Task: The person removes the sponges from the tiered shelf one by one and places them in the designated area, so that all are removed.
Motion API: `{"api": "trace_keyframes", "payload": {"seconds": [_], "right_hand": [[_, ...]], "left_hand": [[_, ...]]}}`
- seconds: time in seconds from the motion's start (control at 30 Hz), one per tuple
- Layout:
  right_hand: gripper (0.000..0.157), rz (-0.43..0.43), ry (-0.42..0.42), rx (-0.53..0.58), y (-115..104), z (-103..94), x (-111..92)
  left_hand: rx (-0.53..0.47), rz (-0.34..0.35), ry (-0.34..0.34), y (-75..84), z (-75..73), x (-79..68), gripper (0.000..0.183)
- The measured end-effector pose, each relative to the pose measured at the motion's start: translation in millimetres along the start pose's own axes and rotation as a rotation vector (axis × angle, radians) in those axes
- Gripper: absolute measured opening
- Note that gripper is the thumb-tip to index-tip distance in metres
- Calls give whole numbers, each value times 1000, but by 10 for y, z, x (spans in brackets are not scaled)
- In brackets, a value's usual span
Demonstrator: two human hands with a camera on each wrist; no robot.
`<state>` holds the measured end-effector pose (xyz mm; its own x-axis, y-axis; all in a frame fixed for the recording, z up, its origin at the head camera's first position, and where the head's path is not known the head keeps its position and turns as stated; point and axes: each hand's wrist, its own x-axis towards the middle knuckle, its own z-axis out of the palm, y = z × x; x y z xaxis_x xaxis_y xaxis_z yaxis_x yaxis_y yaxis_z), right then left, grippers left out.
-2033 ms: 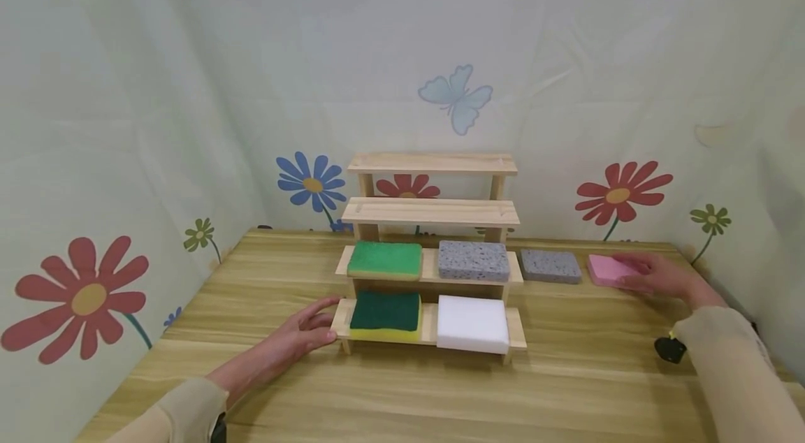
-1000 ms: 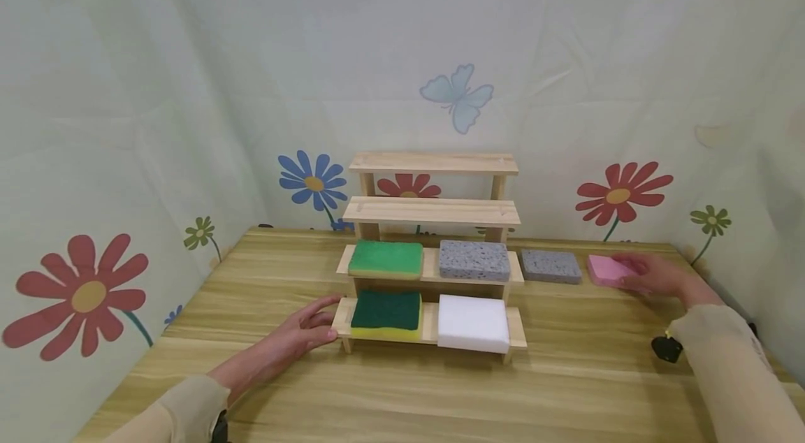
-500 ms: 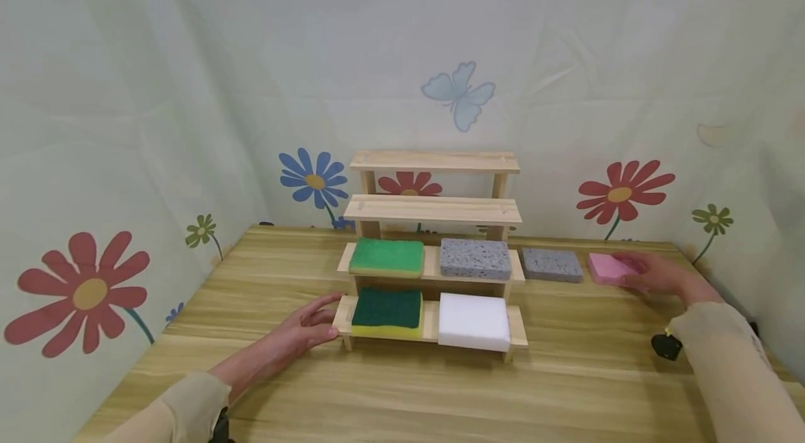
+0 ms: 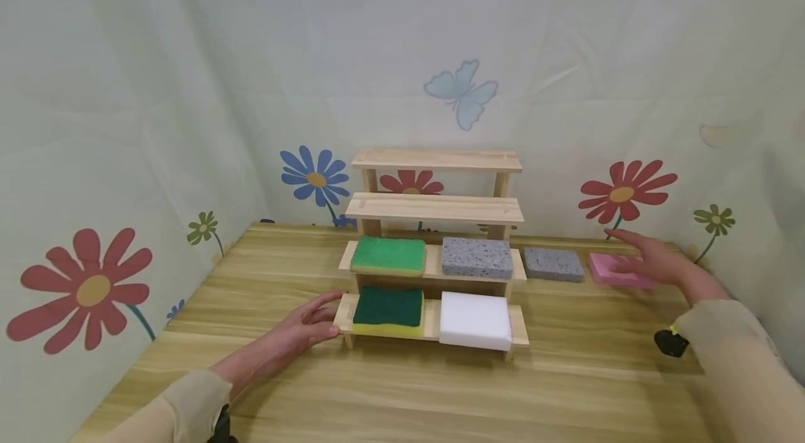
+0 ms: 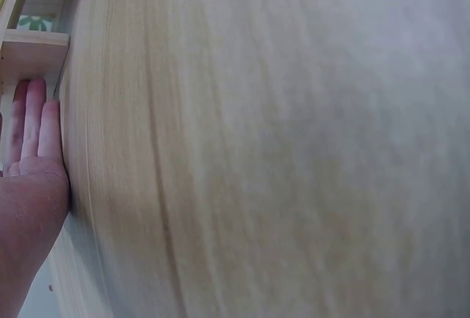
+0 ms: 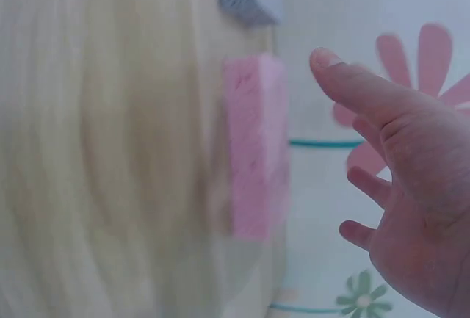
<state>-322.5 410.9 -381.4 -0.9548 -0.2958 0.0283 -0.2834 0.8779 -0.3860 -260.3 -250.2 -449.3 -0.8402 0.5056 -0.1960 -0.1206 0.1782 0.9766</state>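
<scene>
A wooden stepped shelf (image 4: 434,207) stands mid-table. My left hand (image 4: 305,331) holds the left end of its lowest step, thumb at the front edge and index finger at the back. In the left wrist view, the other fingers (image 5: 33,123) reach straight toward the shelf's upright. Off to the right, my right hand (image 4: 663,265) hovers over a pink sponge (image 4: 608,270) lying on the table. That hand's fingers are spread and hold nothing; the right wrist view shows the thumb (image 6: 352,87) apart from the sponge.
Green (image 4: 388,256) and speckled grey (image 4: 476,258) sponges sit on the second step. Below them are a dark green and yellow sponge (image 4: 388,309) and a white one (image 4: 474,321). Another grey sponge (image 4: 553,265) lies on the table (image 4: 440,401). A flowered cloth (image 4: 534,31) hangs behind.
My right hand has let go of the pink sponge, its fingers spreading and lifting above it. The pink sponge stays in place. My left hand keeps its place on the shelf.
</scene>
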Motion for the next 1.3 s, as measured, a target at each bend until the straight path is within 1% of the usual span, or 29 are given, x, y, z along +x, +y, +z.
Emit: {"api": "trace_keyframes", "payload": {"seconds": [0.03, 0.13, 0.27, 0.4, 0.57, 0.73, 0.9, 1.1, 1.17, 1.3], "right_hand": [[71, -17, 28, -19, -32, -16, 19], [72, -73, 106, -23, -152, -68, 70], [70, -143, 209, -49, -335, -145, 115], [68, -171, 276, -68, -576, -236, 137], [69, -178, 303, -36, -924, -333, 145], [67, -200, 360, -6, -1278, -376, 147], [67, -248, 407, 6, -1599, -391, 135], [66, -314, 437, 49, -1929, -360, 148], [65, -341, 436, 74, -2026, -330, 162], [62, -396, 436, 79, -2201, -249, 201]], "left_hand": [[-1, 1, 0, 2, 0, 3, 73], [-3, 1, -1, 6, 3, 6, 73], [-13, 7, -2, 7, 8, 4, 74], [-13, 12, 4, 9, 12, -5, 74], [1, 9, 12, 14, 14, -20, 73], [5, -1, 12, 17, 16, -13, 72], [12, 2, 8, 15, 16, -1, 72], [26, -5, 9, 23, 19, -7, 71], [29, -6, 8, 28, 22, -12, 71], [33, -7, 7, 34, 25, -21, 71]]}}
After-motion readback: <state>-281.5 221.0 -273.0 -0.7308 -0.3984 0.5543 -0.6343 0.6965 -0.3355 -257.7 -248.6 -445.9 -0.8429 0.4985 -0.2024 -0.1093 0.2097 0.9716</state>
